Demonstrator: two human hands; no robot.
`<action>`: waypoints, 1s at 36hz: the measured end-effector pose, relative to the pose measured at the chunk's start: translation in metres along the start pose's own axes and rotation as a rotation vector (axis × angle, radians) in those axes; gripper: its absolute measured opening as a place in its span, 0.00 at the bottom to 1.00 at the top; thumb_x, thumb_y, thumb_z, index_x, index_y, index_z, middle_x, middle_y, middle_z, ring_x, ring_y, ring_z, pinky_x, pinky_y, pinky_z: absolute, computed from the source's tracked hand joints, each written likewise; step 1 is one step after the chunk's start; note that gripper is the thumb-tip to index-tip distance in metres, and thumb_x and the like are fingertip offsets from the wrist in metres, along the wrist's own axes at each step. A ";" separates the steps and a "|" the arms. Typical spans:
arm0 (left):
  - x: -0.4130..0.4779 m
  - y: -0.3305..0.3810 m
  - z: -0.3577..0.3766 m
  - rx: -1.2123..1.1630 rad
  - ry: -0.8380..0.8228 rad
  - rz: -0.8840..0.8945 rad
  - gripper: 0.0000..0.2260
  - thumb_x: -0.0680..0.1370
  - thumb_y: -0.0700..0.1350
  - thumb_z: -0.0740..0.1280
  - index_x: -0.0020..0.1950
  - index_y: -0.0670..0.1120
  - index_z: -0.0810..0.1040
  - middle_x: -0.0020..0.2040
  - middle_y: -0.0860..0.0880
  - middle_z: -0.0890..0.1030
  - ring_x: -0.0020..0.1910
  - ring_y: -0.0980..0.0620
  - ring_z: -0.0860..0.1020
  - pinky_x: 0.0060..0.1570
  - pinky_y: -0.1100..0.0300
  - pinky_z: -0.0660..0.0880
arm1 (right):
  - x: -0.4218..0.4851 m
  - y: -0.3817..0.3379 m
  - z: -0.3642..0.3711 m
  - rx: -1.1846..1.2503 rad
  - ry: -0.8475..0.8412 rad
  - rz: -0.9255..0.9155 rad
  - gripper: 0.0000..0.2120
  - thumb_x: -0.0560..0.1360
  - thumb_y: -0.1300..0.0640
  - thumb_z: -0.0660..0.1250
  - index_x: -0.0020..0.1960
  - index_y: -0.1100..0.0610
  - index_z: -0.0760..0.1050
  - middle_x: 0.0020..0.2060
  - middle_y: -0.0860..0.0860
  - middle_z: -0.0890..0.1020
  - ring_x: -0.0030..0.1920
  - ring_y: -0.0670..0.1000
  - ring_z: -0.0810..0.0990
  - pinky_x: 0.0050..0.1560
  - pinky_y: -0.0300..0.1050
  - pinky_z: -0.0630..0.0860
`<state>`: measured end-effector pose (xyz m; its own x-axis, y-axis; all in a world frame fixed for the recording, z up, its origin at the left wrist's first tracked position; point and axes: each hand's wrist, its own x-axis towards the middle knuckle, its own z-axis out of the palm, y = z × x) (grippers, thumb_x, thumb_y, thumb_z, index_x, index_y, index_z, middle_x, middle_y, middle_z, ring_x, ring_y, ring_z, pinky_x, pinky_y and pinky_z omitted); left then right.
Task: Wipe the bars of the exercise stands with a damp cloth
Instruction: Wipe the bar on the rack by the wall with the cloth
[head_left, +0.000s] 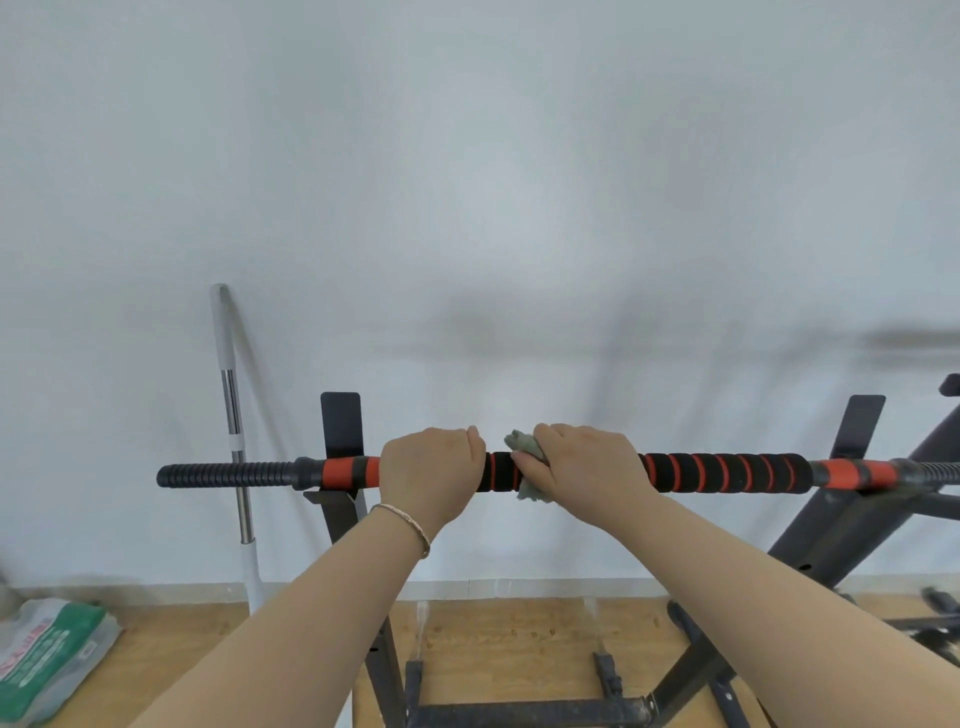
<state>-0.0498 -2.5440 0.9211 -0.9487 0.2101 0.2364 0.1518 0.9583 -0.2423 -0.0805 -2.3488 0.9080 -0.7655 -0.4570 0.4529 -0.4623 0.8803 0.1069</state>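
A black bar with orange spiral foam padding lies across two black stand uprights, one on the left and one on the right. My left hand grips the bar left of its middle, fingers curled over the top. My right hand holds a pale green cloth wrapped against the bar just right of the left hand. Bits of the cloth show above and below the bar. The bar's ribbed black end sticks out to the left.
A mop handle leans on the white wall behind the left upright. A green and white sack lies on the wooden floor at the lower left. The black stand base spans the floor below. More black frame parts stand at the right.
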 end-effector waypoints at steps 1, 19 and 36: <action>0.000 0.000 0.001 -0.011 0.013 0.006 0.15 0.75 0.38 0.62 0.62 0.45 0.73 0.36 0.49 0.70 0.33 0.45 0.70 0.27 0.61 0.57 | 0.003 -0.001 0.000 -0.018 -0.037 0.009 0.25 0.80 0.35 0.46 0.40 0.53 0.67 0.31 0.47 0.75 0.29 0.52 0.74 0.28 0.42 0.62; -0.008 0.006 0.026 -0.124 0.388 -0.047 0.06 0.68 0.39 0.70 0.36 0.44 0.73 0.27 0.48 0.71 0.25 0.47 0.69 0.31 0.57 0.66 | 0.027 0.012 -0.024 0.757 -0.084 0.547 0.25 0.82 0.41 0.53 0.41 0.61 0.72 0.33 0.51 0.83 0.39 0.55 0.81 0.49 0.56 0.78; -0.002 0.005 0.031 -0.118 0.435 -0.053 0.06 0.69 0.38 0.69 0.36 0.45 0.73 0.28 0.48 0.72 0.26 0.46 0.70 0.31 0.56 0.67 | 0.049 -0.002 -0.007 0.134 -0.455 0.204 0.16 0.84 0.50 0.52 0.61 0.57 0.74 0.42 0.53 0.73 0.44 0.58 0.73 0.38 0.44 0.66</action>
<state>-0.0556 -2.5453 0.8901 -0.7548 0.1974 0.6255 0.1604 0.9802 -0.1158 -0.1141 -2.3719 0.9359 -0.9495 -0.3132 0.0186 -0.3137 0.9468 -0.0715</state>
